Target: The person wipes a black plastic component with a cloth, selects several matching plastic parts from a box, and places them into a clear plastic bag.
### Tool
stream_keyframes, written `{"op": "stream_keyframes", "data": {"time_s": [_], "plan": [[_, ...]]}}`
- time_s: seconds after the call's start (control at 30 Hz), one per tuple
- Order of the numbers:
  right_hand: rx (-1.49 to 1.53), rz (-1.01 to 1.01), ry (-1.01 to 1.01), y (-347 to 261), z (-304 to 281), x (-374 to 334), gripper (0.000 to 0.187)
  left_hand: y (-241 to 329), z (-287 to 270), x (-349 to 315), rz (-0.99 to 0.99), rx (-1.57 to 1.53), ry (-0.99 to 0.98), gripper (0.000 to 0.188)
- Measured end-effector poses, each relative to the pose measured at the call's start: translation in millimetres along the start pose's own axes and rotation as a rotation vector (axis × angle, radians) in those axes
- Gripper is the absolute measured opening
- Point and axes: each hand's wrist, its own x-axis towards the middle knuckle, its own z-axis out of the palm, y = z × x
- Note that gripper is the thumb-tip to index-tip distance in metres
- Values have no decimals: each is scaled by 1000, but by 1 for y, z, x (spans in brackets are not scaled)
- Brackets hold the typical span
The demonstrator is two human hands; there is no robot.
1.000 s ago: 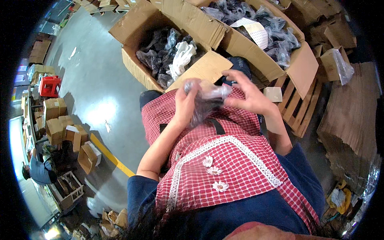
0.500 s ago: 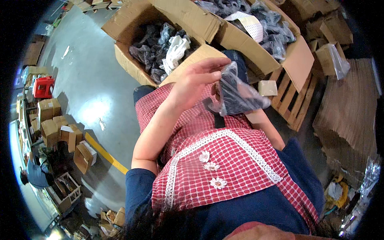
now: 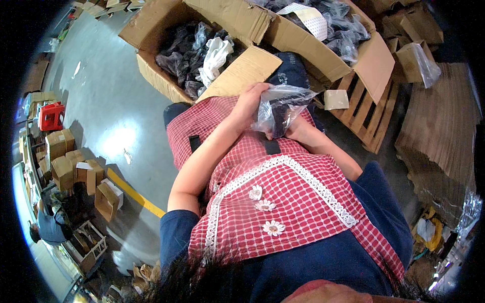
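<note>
A clear plastic bag with something dark inside is held over my lap; what the dark content is I cannot make out. My left hand grips the bag's left side, fingers curled at its upper edge. My right hand is closed at the bag's lower right, its fingers partly hidden by the plastic. Just beyond my hands, an open cardboard box holds dark bundles in clear bags and a white crumpled bag. Another open box to its right holds similar bagged items and a white dotted sheet.
A wooden pallet lies under the right box, with a small pale block beside it. Flattened cardboard is stacked at right. At left are a red plastic stool, several cartons and another person.
My left hand has lowered and closed on the bag's edge. The bag has shifted left and down, and its plastic now stretches between my hands.
</note>
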Motion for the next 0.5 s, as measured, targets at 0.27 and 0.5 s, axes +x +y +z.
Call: {"op": "stream_keyframes", "data": {"time_s": [0.27,0.5], "plan": [[-708,-211,151,-23,-3,13,35,16,-15,-1,128,-27,103,23],[1045,479,496,-1,-20,23,32,33,-7,-8,401,-42,203,30]]}}
